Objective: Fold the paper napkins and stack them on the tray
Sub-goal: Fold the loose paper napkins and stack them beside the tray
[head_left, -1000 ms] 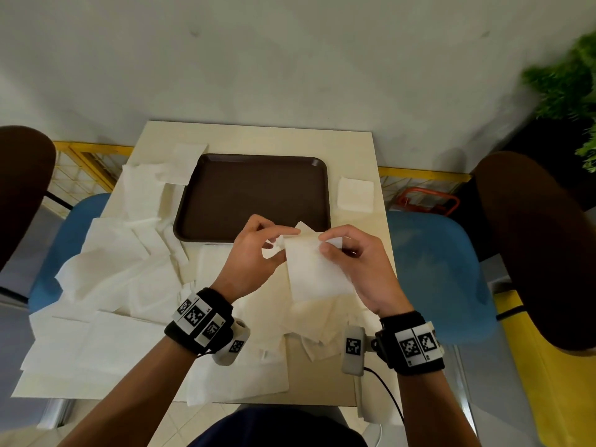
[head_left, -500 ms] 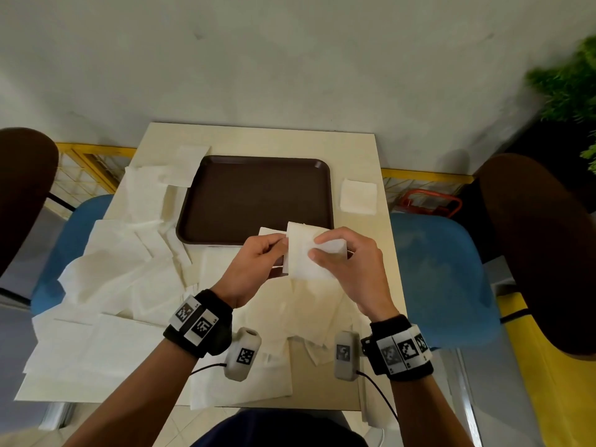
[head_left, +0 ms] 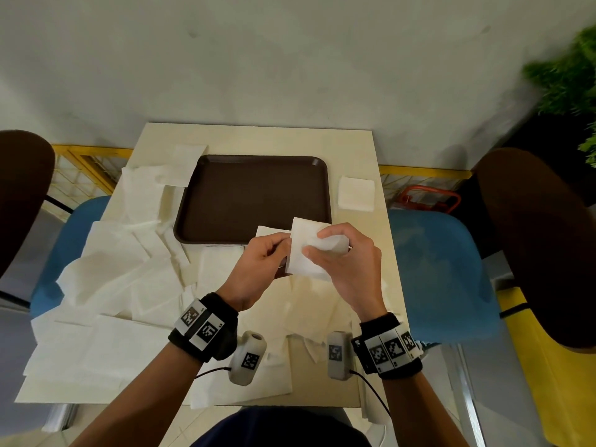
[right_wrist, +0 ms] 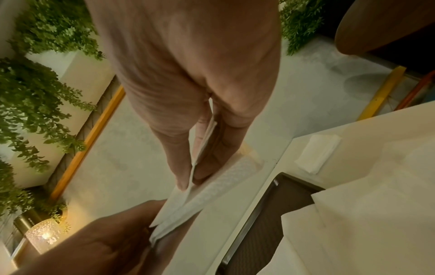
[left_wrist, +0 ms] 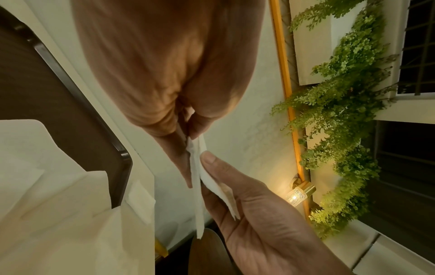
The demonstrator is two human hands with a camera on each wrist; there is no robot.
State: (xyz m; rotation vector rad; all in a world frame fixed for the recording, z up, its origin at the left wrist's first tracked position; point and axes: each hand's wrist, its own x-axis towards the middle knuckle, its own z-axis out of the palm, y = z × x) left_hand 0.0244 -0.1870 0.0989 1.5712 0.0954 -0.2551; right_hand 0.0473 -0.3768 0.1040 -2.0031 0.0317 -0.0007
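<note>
1. Since a second ago the white paper napkin (head_left: 303, 253) has gone from a long sheet hanging toward the person to a shorter, doubled piece, and both hands have risen with it toward the near edge of the tray.
2. The napkin is held in the air between the hands, above the table's near half, its upper corner overlapping the tray's near rim in the head view.
3. The left hand (head_left: 258, 269) pinches the napkin's left edge between thumb and fingertips; the left wrist view shows the layers pressed between them (left_wrist: 195, 167).
4. The right hand (head_left: 345, 262) grips the right side, thumb on the upper face and fingers curled behind.
5. The dark brown rectangular plastic tray (head_left: 254, 195) lies flat on the far half of the cream square table (head_left: 354, 150).
6. One small folded white napkin square (head_left: 356, 192) lies on the table just right of the tray, apart from it.
7. A heap of loose unfolded white napkins (head_left: 113, 279) covers the table's left and near parts, some overlapping the tray's left edge.
8. Blue chair seats (head_left: 442, 272) stand on either side of the table.
</note>
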